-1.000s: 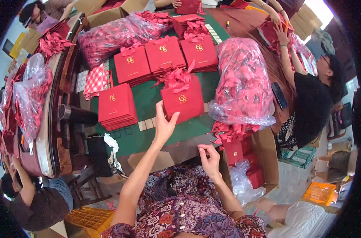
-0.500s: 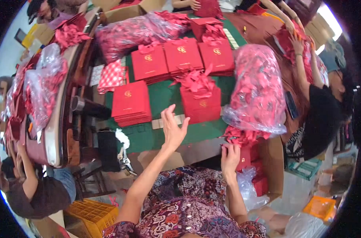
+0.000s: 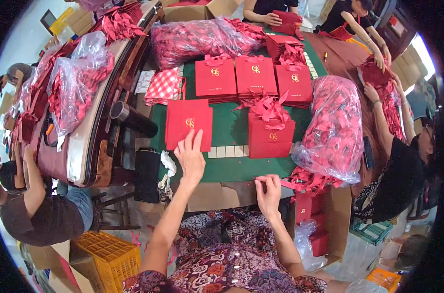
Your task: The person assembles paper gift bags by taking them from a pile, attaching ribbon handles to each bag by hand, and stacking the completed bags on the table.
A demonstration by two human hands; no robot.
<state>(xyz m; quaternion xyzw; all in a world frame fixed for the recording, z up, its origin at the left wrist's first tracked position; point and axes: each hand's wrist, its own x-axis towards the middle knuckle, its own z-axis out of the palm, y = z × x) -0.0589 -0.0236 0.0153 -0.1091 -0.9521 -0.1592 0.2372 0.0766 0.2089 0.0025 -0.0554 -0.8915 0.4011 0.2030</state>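
Observation:
My left hand (image 3: 190, 158) reaches over the near edge of a stack of flat red paper bags (image 3: 188, 112) with gold print. Its fingers are stretched out and their tips rest on the top bag, which sits slightly askew over the ones beneath. My right hand (image 3: 268, 195) hovers at the front edge of the green cloth (image 3: 224, 172), fingers curled together; what they hold, if anything, is too small to make out. Loose red ribbons (image 3: 312, 181) lie to its right. A red bag pile topped with ribbon handles (image 3: 271, 134) stands ahead of it.
Three stacks of handled bags (image 3: 255, 73) stand farther back. Plastic sacks of red ribbon lie at the right (image 3: 329, 122) and back (image 3: 202, 41). A checkered bag (image 3: 163, 87) and dark tumbler (image 3: 133, 118) are at left. Co-workers sit around; a carton (image 3: 336, 219) stands at lower right.
The view has shifted. My left hand has moved left, from above the green cloth onto the flat bag stack. My right hand has come leftward, away from the carton, with fingers still curled.

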